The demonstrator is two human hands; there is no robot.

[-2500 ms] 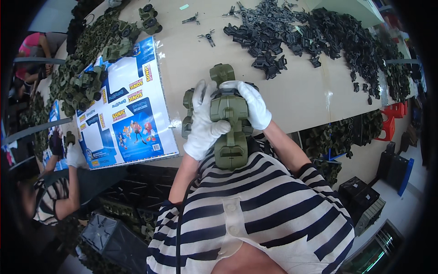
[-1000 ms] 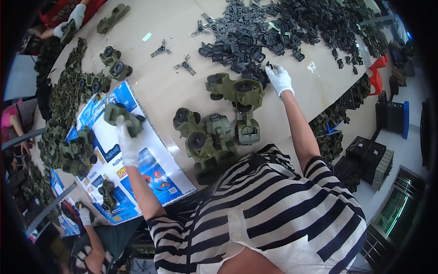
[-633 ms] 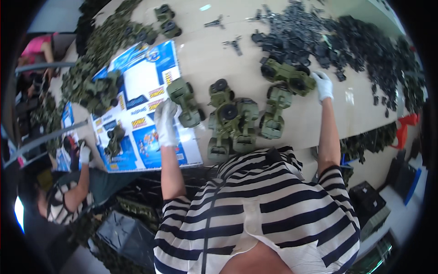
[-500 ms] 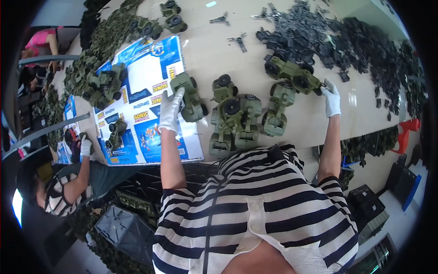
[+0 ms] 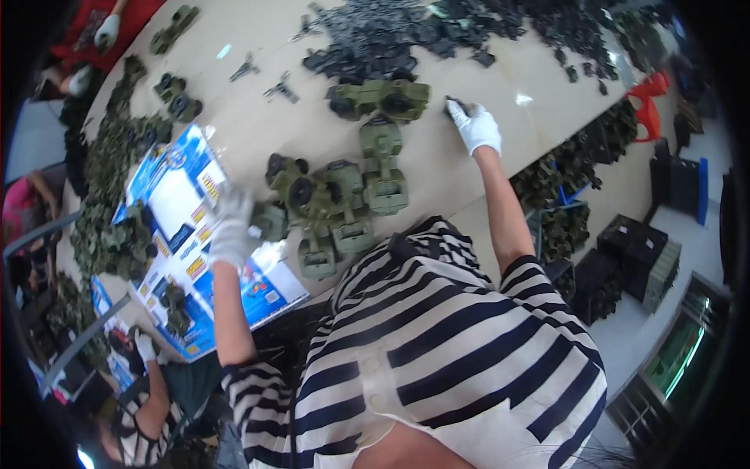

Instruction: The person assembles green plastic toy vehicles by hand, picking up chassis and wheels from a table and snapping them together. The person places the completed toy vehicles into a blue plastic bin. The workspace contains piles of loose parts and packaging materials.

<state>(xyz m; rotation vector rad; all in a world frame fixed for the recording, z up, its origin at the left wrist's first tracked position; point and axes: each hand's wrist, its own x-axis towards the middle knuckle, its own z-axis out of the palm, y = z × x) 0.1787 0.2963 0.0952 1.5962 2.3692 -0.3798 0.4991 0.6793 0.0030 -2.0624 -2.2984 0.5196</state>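
Out at the right hand [image 5: 476, 131], thumb and fingers are pinching a small dark part [image 5: 455, 105]. Just left of that grip, a green toy vehicle [image 5: 367, 98] is lying crosswise on the table [image 5: 453, 184], long axis running left-right, one end roughly facing the fingertips, so the right hand is sitting way closer than the left. Left hand [image 5: 232, 230] is blurring too much to tell its grip, but it's showing right beside another green vehicle [image 5: 270, 222]. Farther out, a heap of dark parts [image 5: 375, 43] is spreading. Versus half a second ago, the right fingertips aren't meeting that crosswise vehicle's end anymore; a strip of table is showing between them.
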